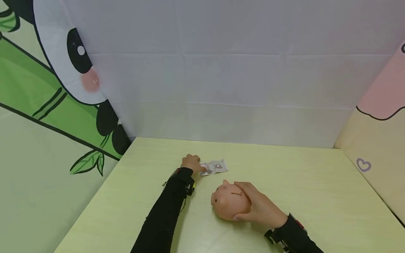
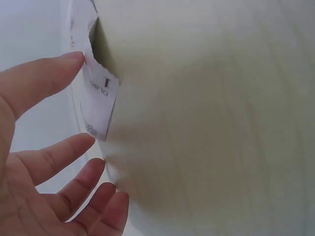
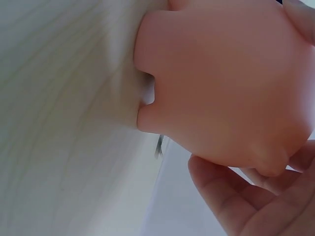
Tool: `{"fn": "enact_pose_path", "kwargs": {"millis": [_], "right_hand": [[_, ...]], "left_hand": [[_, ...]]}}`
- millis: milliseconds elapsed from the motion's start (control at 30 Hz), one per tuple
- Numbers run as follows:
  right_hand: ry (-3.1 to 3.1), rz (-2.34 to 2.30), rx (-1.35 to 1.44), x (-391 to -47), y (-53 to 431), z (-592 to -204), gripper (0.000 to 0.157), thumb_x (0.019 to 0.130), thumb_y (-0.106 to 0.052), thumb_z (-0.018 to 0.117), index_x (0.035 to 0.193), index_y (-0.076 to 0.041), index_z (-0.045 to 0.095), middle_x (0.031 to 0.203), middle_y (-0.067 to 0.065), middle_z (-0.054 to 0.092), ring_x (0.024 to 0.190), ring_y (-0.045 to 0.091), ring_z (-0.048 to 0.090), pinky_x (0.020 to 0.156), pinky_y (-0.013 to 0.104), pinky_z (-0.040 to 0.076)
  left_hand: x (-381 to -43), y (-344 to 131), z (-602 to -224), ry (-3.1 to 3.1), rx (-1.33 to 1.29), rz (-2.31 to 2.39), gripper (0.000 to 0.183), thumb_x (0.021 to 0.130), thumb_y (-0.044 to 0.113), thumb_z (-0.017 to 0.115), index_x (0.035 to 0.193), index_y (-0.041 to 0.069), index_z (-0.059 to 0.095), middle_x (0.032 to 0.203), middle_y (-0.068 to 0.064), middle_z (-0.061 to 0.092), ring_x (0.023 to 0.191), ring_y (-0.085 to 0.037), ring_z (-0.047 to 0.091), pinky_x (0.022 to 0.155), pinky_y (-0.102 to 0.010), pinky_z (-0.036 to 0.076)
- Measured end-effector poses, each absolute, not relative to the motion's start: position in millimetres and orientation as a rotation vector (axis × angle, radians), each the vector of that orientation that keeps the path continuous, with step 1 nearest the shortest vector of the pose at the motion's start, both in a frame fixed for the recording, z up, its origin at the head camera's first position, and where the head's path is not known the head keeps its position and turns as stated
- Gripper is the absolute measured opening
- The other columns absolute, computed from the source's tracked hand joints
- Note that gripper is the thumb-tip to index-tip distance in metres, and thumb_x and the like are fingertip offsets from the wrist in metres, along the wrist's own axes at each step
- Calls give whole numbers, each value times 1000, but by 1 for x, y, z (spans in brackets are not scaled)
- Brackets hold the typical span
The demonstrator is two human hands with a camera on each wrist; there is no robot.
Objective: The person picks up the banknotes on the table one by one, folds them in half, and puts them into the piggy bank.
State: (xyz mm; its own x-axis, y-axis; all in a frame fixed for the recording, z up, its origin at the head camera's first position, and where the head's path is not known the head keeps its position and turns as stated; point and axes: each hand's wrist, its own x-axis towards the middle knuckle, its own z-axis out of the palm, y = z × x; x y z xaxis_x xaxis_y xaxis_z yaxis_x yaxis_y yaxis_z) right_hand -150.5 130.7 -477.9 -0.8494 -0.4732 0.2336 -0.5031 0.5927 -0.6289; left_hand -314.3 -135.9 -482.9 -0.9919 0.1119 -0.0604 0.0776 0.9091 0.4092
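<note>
A pink piggy bank [image 1: 230, 203] with a slot in its back stands on the table, snout toward the left. My right hand [image 1: 257, 207] grips it round the rear, thumb on the near side and fingers over the far side. The right wrist view shows the piggy bank's [image 3: 226, 88] short feet against the tabletop. Farther back lies a creased, printed paper slip [image 1: 218, 167] that looks like a banknote. My left hand [image 1: 192, 164] is at its left end. In the left wrist view the thumb touches the slip [image 2: 98, 101], and the fingers are spread and slightly bent.
The pale wooden table [image 1: 297, 175] meets a plain whitish backdrop [image 1: 227, 80] behind. A wall with a panda and bamboo print [image 1: 47, 80] stands on the left. On the right is a cream and pink wall [image 1: 376, 140] with a small heart.
</note>
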Motion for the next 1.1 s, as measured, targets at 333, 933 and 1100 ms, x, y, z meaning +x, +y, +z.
{"fn": "enact_pose_path", "kwargs": {"millis": [333,933,1100], "right_hand": [[-2780,1164,841,-148,129,-475,95,73,-52,82,148,-14,38,144,-1,45,121,20,56,88,31,54],[-2731,1097,874,-149,130,-480,93,74,-53,81,148,-15,39,141,0,48,120,20,57,88,32,55],[-2726,1088,874,-149,130,-481,95,73,-55,81,148,-15,39,141,-1,48,121,19,56,89,32,54]], "left_hand": [[-313,-134,-490,3031,128,708,41,81,31,81,108,6,64,120,-23,52,111,-41,47,87,-50,46],[-306,-138,-491,2929,204,1006,30,84,10,76,106,2,58,105,-18,64,83,-28,57,71,-37,45],[-305,-141,-491,2898,182,1113,31,83,10,76,108,2,60,107,-18,63,90,-30,60,72,-38,48]]}}
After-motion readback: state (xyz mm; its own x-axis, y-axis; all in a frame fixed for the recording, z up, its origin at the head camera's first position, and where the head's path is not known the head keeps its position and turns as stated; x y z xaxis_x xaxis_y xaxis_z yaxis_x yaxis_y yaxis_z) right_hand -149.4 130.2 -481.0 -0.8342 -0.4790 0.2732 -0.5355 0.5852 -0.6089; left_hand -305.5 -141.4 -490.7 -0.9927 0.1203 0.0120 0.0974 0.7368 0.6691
